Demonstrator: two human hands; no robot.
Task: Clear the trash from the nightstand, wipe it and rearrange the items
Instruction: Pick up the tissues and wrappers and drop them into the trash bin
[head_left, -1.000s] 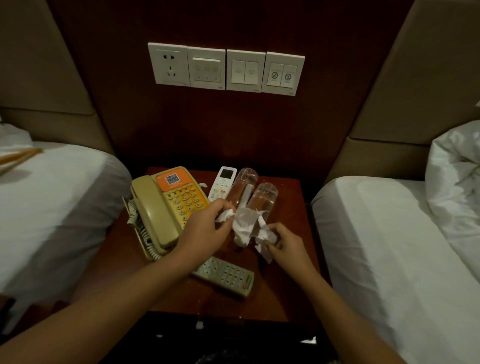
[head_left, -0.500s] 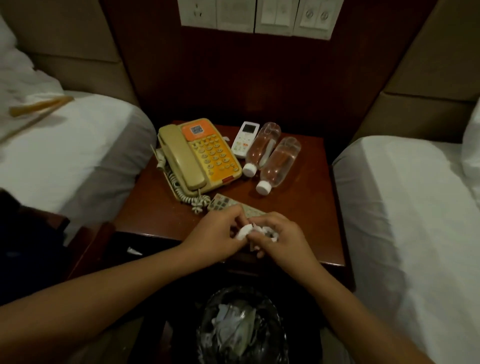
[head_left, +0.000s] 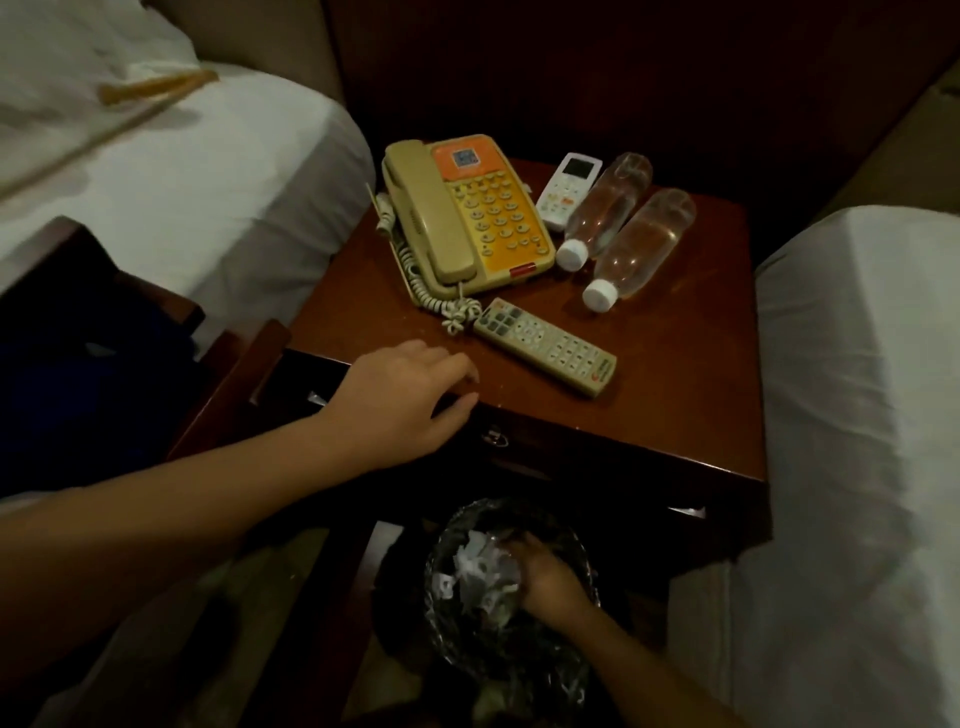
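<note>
Our right hand (head_left: 545, 571) reaches into the bin (head_left: 452, 629) among crumpled paper (head_left: 475, 564), grip unclear; our left hand (head_left: 410, 400) rests relaxed on the table (head_left: 675, 395) edge.

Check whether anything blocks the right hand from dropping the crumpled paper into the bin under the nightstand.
Nothing visible does. The right hand is already down inside the open mouth of the trash bin, among the white paper scraps. The nightstand edge sits above and behind it. Whether its grip has let go is too dark to tell.

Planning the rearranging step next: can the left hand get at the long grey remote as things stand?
Probably yes. The left hand rests open at the nightstand's front edge, and only bare wood lies between it and the grey remote.
</note>
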